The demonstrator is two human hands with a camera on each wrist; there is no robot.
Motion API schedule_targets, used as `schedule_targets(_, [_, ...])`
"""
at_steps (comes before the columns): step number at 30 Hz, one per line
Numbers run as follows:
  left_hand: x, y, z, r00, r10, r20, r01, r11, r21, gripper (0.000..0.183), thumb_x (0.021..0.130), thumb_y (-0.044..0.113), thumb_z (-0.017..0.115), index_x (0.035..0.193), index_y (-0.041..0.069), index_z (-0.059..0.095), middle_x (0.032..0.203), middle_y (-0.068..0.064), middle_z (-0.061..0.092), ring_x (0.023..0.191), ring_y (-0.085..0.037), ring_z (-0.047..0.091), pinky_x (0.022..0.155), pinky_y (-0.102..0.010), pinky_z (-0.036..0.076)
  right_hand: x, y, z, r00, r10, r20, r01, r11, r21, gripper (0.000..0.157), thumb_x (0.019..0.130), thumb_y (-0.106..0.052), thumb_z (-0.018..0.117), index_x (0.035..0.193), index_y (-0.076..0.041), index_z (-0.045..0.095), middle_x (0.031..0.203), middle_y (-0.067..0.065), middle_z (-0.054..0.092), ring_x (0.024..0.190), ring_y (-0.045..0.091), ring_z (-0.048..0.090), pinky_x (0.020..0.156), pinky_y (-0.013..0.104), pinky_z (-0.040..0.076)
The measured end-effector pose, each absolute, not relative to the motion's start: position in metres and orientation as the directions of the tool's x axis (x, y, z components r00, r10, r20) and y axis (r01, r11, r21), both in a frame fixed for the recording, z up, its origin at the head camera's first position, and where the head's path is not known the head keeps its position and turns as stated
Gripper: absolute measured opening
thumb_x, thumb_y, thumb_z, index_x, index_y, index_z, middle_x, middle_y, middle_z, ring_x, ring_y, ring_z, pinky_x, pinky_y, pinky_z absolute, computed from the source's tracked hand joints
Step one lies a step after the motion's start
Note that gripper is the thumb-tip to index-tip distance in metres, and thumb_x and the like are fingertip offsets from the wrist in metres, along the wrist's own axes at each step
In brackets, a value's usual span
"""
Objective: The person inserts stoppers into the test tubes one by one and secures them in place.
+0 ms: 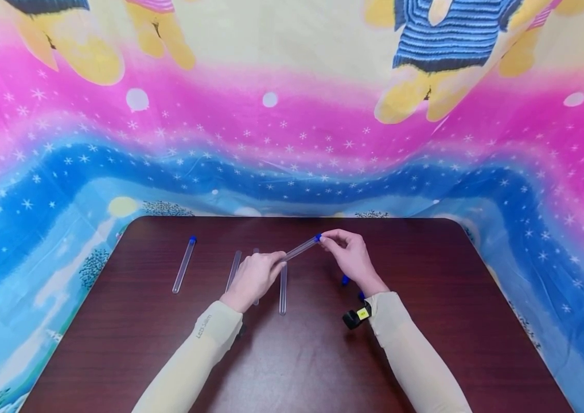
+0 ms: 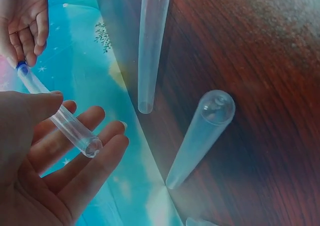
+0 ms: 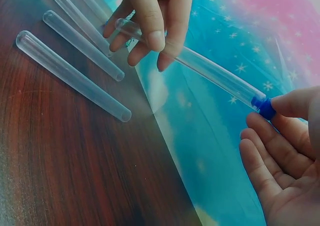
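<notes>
A clear test tube [image 1: 300,249] is held tilted above the table between both hands. My left hand [image 1: 256,275] grips it near its rounded closed end, thumb on one side and fingers on the other. At the tube's upper end, my right hand [image 1: 351,255] pinches a blue cap [image 3: 267,108] between thumb and forefinger. The narrower part of that cap shows inside the tube's mouth in the right wrist view. Under and beside my left hand lie several uncapped tubes [image 1: 283,289], partly hidden by it. Loose blue caps [image 1: 345,280] lie under my right hand and wrist.
One tube with a blue cap [image 1: 184,267] lies apart at the left of the dark wooden table [image 1: 292,367]. A patterned cloth [image 1: 292,143] hangs behind and around the table. A black wrist camera [image 1: 355,316] sits at my right cuff.
</notes>
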State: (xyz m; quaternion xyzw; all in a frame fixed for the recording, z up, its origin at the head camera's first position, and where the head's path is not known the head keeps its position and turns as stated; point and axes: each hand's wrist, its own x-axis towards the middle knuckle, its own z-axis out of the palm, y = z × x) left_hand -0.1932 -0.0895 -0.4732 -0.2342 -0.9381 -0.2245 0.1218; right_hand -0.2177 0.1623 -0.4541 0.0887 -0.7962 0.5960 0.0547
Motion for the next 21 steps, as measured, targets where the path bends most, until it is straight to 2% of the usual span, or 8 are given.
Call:
schedule_targets(3, [-0.1942, -0.0890, -0.4730, -0.850, 0.393, 0.350, 0.509, 0.783, 0.358, 0.020, 0.103, 0.025, 0.064, 0.120, 0.019, 0.073, 0.088, 0.001, 0.073, 0.070, -0.017, 0.066, 0.061, -0.037, 0.052, -0.2177, 0.1624, -0.4524, -0.979, -0.071, 0.192, -0.205, 0.276, -0.939, 0.021, 0.099, -0.025, 0.071, 0.108, -0.007, 0.076, 0.101, 0.016, 0.074, 0.094, 0.028, 0.070, 0.087, 0.041, 0.055])
schedule_targets(8, [-0.1953, -0.0884, -0.4709, -0.838, 0.401, 0.370, 0.525, 0.776, 0.348, 0.019, 0.103, 0.024, 0.064, 0.118, 0.017, 0.073, 0.085, 0.001, 0.072, 0.066, -0.017, 0.065, 0.059, -0.036, 0.051, -0.2198, 0.1625, -0.4509, -0.978, -0.063, 0.200, -0.210, 0.275, -0.938, 0.020, 0.099, -0.027, 0.071, 0.106, -0.010, 0.077, 0.100, 0.010, 0.075, 0.098, 0.033, 0.070, 0.089, 0.040, 0.054])
schedule_targets(14, [-0.1973, -0.0894, -0.4680, -0.835, 0.403, 0.374, 0.531, 0.768, 0.357, 0.014, 0.102, 0.021, 0.065, 0.114, 0.017, 0.073, 0.081, 0.002, 0.070, 0.066, -0.017, 0.063, 0.060, -0.036, 0.050, -0.2213, 0.1611, -0.4508, -0.972, -0.087, 0.217, -0.232, 0.226, -0.946, 0.017, 0.100, -0.022, 0.069, 0.105, -0.007, 0.075, 0.098, 0.010, 0.076, 0.091, 0.023, 0.073, 0.089, 0.039, 0.055])
schedule_targets(21, [-0.1974, -0.0884, -0.4676, -0.835, 0.396, 0.382, 0.529, 0.767, 0.363, 0.016, 0.102, 0.020, 0.065, 0.115, 0.017, 0.073, 0.086, 0.001, 0.071, 0.069, -0.017, 0.065, 0.061, -0.035, 0.051, -0.2206, 0.1592, -0.4501, -0.970, -0.090, 0.225, -0.238, 0.180, -0.954, 0.018, 0.100, -0.020, 0.068, 0.106, -0.003, 0.074, 0.098, 0.012, 0.076, 0.091, 0.023, 0.073, 0.087, 0.033, 0.055])
